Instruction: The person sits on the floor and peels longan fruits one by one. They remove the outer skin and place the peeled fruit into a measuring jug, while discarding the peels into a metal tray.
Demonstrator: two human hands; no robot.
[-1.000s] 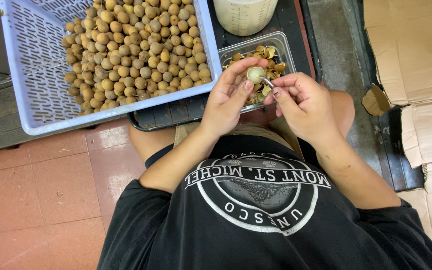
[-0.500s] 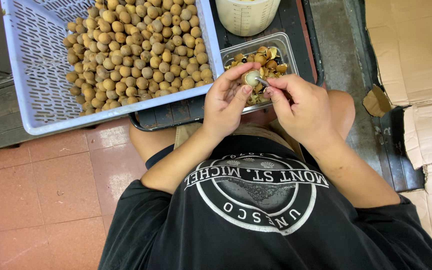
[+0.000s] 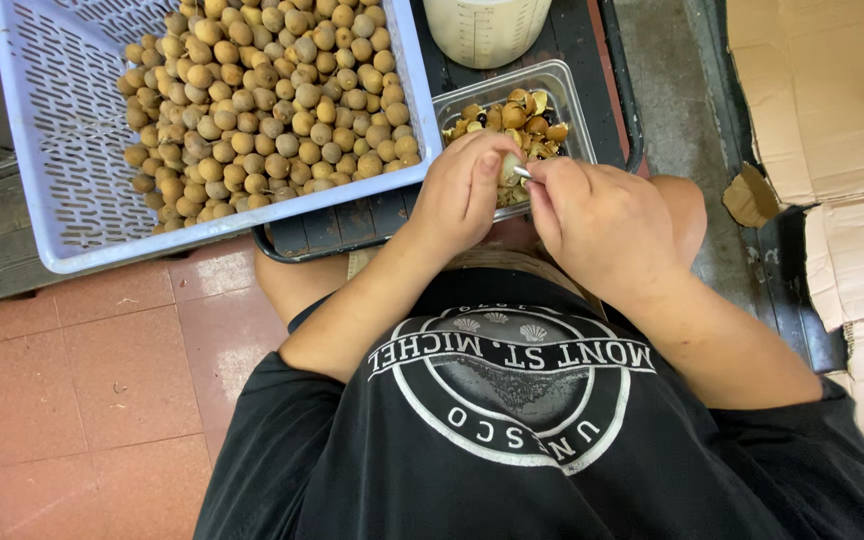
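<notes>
On a red-tiled floor (image 3: 102, 370), a seated person works over a dark tray (image 3: 352, 225) that carries a lavender slotted basket (image 3: 62, 150) heaped with small round tan fruits (image 3: 272, 100). At one o'clock from the hands sits a clear plastic tub (image 3: 562, 85) of split brown shells and dark seeds; a pale measuring jug (image 3: 487, 25) stands beyond it at twelve o'clock, and flattened cardboard (image 3: 832, 120) lies at three o'clock.

The left hand (image 3: 462, 195) is curled shut around a single peeled fruit (image 3: 509, 170), pale flesh showing between thumb and fingertips. The right hand (image 3: 602, 225) is closed in a pinch on a slim metal tool (image 3: 523, 173), its tip touching the fruit from the three o'clock side. Fruit and tool meet just over the near rim of the tub, between the two hands.

The fruit looks light, soft and wet, likely slippery once stripped of its thin, brittle shell. It seems best held lightly around its middle with the fingertips, since a firm squeeze could burst the flesh or shoot it free.
</notes>
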